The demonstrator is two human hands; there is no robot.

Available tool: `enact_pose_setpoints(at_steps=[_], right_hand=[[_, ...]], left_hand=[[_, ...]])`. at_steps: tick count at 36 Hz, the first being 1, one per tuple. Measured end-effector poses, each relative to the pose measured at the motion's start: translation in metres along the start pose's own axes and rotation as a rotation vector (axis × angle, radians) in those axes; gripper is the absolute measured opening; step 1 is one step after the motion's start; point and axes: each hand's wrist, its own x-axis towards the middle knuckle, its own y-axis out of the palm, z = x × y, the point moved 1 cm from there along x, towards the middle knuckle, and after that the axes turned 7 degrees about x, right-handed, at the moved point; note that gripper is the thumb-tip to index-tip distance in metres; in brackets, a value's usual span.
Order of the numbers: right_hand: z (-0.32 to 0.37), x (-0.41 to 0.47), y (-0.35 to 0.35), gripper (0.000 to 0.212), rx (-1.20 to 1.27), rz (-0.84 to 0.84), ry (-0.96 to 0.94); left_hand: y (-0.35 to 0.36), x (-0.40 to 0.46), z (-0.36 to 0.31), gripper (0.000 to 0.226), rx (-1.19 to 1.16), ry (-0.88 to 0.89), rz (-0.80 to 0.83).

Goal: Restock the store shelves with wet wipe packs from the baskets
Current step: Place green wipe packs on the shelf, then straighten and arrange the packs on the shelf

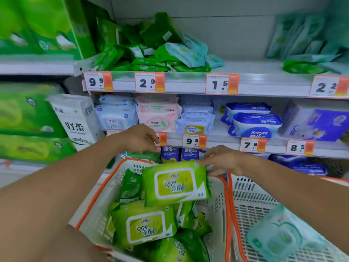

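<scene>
Right hand: your right hand [221,160] pinches the top right corner of a lime-green wet wipe pack [176,183], fingers curled on its upper edge.
Held pack: it hangs lifted and slightly tilted over the left basket [221,203], label facing you, at 12 o'clock from the packs lying below it.
Left hand: your left hand [140,138] is raised at 10 o'clock from the held pack, in front of the middle shelf edge [222,143]; the fingers curl downward with nothing in them that you can see, and they do not touch the pack.
Left basket: white with an orange rim, it holds a second lime-green pack [144,225] at 6 o'clock from the held one, with darker green packs [131,186] around it.
Right basket: the right basket [251,201] stands just beside the left one at 3 o'clock and holds a pale teal pack [279,233].
Shelves: the top shelf [255,80] carries a loose heap of green and teal packs [160,52]; the middle shelf carries blue, pink and white packs behind price tags [194,141].
</scene>
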Motion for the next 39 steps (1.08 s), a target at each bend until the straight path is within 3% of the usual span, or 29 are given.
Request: enact_pose_setpoints(at_steps=[3, 6, 10, 13, 17, 22, 25, 27, 30, 32, 34, 36, 39], right_hand=[[0.037, 0.000, 0.000, 0.014, -0.048, -0.121, -0.124], [0.108, -0.021, -0.002, 0.004, -0.104, -0.240, -0.455], [0.199, -0.036, -0.007, 0.005, -0.345, -0.414, -0.763], [0.243, -0.010, -0.009, 0.015, -0.532, -0.428, -0.779], [0.272, 0.041, 0.006, 0.046, -0.711, -0.371, -0.740], [0.283, 0.103, 0.025, 0.089, -0.995, -0.314, -0.518], [0.293, 0.128, 0.025, 0.124, -1.123, -0.344, -0.332], [0.301, 0.135, 0.022, 0.136, -1.147, -0.325, -0.273], [0.308, 0.136, 0.011, 0.134, -1.091, -0.234, -0.238], [0.309, 0.140, -0.001, 0.127, -1.015, -0.214, -0.257], [0.310, 0.149, -0.010, 0.120, -1.031, -0.265, -0.294], [0.310, 0.156, -0.014, 0.107, -1.076, -0.280, -0.312], [0.311, 0.156, -0.012, 0.085, -1.079, -0.266, -0.444]], left_hand=[[-0.037, 0.005, 0.002, 0.024, -0.019, 0.038, -0.318], [-0.088, 0.011, -0.013, 0.015, -0.039, 0.158, -0.649], [-0.142, 0.020, -0.035, 0.023, 0.182, 0.219, -0.870], [-0.163, 0.037, -0.035, 0.042, 0.304, 0.115, -0.810], [-0.176, 0.062, -0.022, 0.057, 0.378, -0.010, -0.634], [-0.183, 0.082, -0.016, 0.064, 0.358, -0.062, -0.389], [-0.181, 0.094, -0.010, 0.099, 0.310, -0.125, -0.278], [-0.180, 0.103, -0.009, 0.107, 0.152, -0.109, -0.248], [-0.177, 0.112, -0.018, 0.106, -0.066, -0.073, -0.251], [-0.181, 0.120, -0.019, 0.110, -0.074, -0.138, -0.311], [-0.185, 0.128, -0.021, 0.100, -0.036, -0.170, -0.345], [-0.187, 0.133, -0.024, 0.092, -0.002, -0.188, -0.360], [-0.186, 0.137, -0.035, 0.089, -0.144, -0.154, -0.377]])
